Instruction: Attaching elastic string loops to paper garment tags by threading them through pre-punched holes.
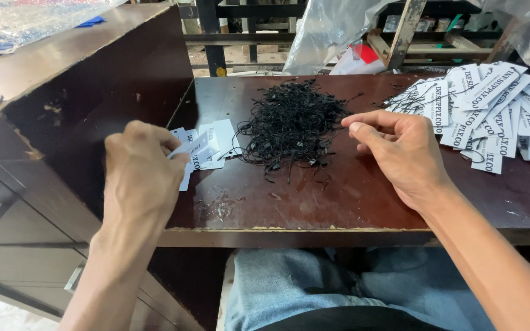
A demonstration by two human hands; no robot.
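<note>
You are pinching a white paper tag (199, 146) in your left hand (144, 173), fingers closed on it just above a small stack of loose tags (219, 140) lying at the left of the dark wooden table (338, 202). Your right hand (400, 153) is hovering beside the pile of black strings (291, 122), thumb and forefinger pressed together; whether a string is caught between them is too fine to tell. Judging by the heap of strung tags (492, 113) spreading on the right, much is finished, while few unstrung tags are remaining. No container is showing; everything is lying on the bare tabletop.
</note>
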